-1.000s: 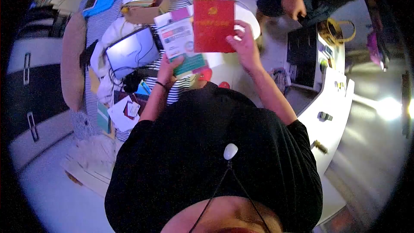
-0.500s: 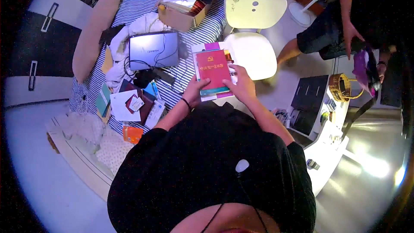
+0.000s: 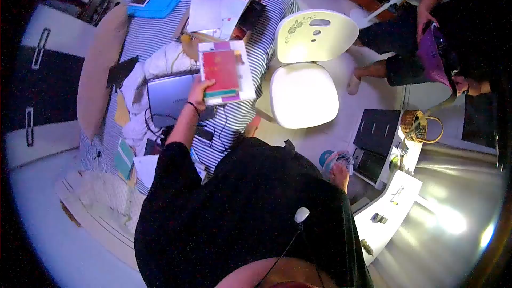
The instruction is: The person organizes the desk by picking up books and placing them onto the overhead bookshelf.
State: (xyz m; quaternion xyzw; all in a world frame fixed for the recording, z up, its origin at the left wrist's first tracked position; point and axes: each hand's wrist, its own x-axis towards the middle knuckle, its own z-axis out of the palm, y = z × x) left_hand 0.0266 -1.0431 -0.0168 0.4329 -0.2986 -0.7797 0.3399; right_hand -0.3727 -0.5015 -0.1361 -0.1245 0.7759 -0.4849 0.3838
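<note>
My left hand [image 3: 198, 92] grips a stack of books and booklets by its lower left corner, thumb on top. Uppermost lies a red booklet [image 3: 221, 70] with faint gold marks, over green, purple and white covers [image 3: 246, 88]. The stack hovers over the bed's edge, beside a silver laptop [image 3: 169, 96] and below a box of papers. Low on my right side, my right hand [image 3: 340, 172] is at a small bin [image 3: 341, 157] with crumpled, pale contents. Blur and small size hide whether its fingers are closed on anything.
White chair [image 3: 304, 96] stands right of the striped bed [image 3: 160, 32]. Papers [image 3: 218, 13] top a cardboard box. Another person [image 3: 421, 48] at right holds a purple item [image 3: 433, 56]. A wicker basket [image 3: 421, 126] and white desk [image 3: 392, 202] are nearby.
Both hands held the stack before; now only the left does, and it has moved left and up over the bed. My right hand has let go and dropped to the bin. The view has shifted.
</note>
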